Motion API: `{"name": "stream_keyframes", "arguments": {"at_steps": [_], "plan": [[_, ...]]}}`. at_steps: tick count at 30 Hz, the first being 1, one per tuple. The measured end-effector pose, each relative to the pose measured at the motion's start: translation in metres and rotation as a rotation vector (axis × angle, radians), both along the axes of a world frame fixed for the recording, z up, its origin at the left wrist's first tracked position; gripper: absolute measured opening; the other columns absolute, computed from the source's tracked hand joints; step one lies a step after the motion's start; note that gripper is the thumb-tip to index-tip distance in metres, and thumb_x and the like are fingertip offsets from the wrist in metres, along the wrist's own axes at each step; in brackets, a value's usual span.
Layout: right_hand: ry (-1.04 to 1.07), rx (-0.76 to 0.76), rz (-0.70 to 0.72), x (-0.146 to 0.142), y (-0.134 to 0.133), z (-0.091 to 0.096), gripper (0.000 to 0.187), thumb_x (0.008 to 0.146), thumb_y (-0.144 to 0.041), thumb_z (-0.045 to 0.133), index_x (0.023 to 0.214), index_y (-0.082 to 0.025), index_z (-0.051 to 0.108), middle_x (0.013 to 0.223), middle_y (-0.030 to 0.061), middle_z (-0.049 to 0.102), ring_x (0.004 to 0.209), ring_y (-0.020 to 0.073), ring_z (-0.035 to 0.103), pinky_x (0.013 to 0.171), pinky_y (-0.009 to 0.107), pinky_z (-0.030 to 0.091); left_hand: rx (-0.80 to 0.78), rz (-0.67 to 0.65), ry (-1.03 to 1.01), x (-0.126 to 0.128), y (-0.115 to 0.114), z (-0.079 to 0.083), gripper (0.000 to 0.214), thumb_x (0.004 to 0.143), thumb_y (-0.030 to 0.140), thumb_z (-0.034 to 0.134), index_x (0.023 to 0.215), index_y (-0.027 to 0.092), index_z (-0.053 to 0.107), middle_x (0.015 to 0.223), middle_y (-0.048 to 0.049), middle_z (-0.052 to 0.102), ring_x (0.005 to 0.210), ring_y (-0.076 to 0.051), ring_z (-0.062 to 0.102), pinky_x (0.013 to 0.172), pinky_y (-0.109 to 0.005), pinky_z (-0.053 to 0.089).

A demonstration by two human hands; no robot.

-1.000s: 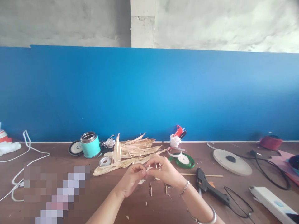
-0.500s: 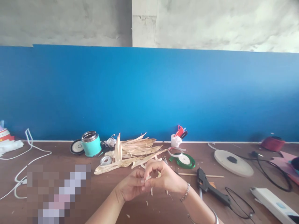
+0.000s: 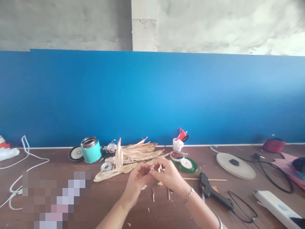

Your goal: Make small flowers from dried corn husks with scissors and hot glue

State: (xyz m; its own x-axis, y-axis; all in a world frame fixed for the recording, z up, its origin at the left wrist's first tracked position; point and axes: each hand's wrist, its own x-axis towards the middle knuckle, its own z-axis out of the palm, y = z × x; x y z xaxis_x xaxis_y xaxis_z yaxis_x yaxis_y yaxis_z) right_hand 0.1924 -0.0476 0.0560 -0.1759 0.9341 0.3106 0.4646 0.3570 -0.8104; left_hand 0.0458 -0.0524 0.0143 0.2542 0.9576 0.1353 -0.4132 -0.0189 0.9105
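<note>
My left hand [image 3: 137, 179] and my right hand [image 3: 166, 175] meet over the brown table [image 3: 71, 165], fingers pinched together on a small pale piece of dried husk [image 3: 152, 166] held between them. Just behind my hands lies a heap of dried corn husks [image 3: 133, 154]. Small husk scraps [image 3: 153, 194] litter the table below my hands. A bracelet sits on my right wrist.
A teal metal-rimmed jar [image 3: 90, 149] and its lid stand at back left, with a tape roll [image 3: 106, 166]. Green ribbon spool [image 3: 187, 164], black glue gun [image 3: 212, 190] with cord, white round disc [image 3: 234, 165], a cup of pens [image 3: 179, 143], white cable [image 3: 21, 168] at left.
My hands rose a little and shifted apart, still working the husk piece between the fingertips. The view tilted slightly.
</note>
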Motion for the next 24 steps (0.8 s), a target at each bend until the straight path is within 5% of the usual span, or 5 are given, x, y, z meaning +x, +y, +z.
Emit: {"name": "stream_keyframes", "arguments": {"at_steps": [6,11,15,24], "plan": [[0.044,-0.065,-0.009,-0.003,0.000,0.000,0.001,0.066,-0.018,0.061,0.066,-0.017,0.060,0.067,-0.0008,0.060,0.064,0.0137,0.052,0.059,0.023,0.039,0.087,0.194,0.098,0.004,0.001,-0.007,0.019,0.068,0.030,0.072,0.079,0.017,0.062,0.078,-0.0026,0.067,0.076,-0.017,0.059,0.070,-0.026,0.044],[-0.011,-0.084,-0.005,0.004,-0.001,0.005,0.015,0.064,-0.023,0.066,0.078,-0.018,0.064,0.074,0.0000,0.061,0.070,0.0151,0.053,0.063,0.024,0.040,0.000,0.246,0.065,0.004,0.003,-0.011,0.020,0.064,0.031,0.075,0.073,0.017,0.065,0.072,-0.0006,0.067,0.071,-0.016,0.059,0.068,-0.025,0.044],[-0.010,-0.065,0.038,0.012,-0.001,0.008,0.031,0.065,-0.017,0.063,0.096,-0.020,0.063,0.081,-0.0003,0.062,0.072,0.0144,0.053,0.063,0.024,0.040,-0.071,0.220,-0.007,0.005,0.005,-0.014,0.019,0.064,0.029,0.075,0.074,0.017,0.065,0.069,0.0010,0.066,0.067,-0.013,0.057,0.067,-0.023,0.042],[0.017,-0.068,-0.049,0.008,0.003,0.005,0.011,0.070,-0.018,0.056,0.073,-0.017,0.066,0.070,0.0008,0.066,0.061,0.0130,0.052,0.057,0.024,0.038,-0.172,0.076,-0.078,0.005,0.005,-0.008,0.021,0.059,0.025,0.079,0.072,0.016,0.065,0.072,-0.0007,0.065,0.071,-0.013,0.055,0.071,-0.024,0.038]]}}
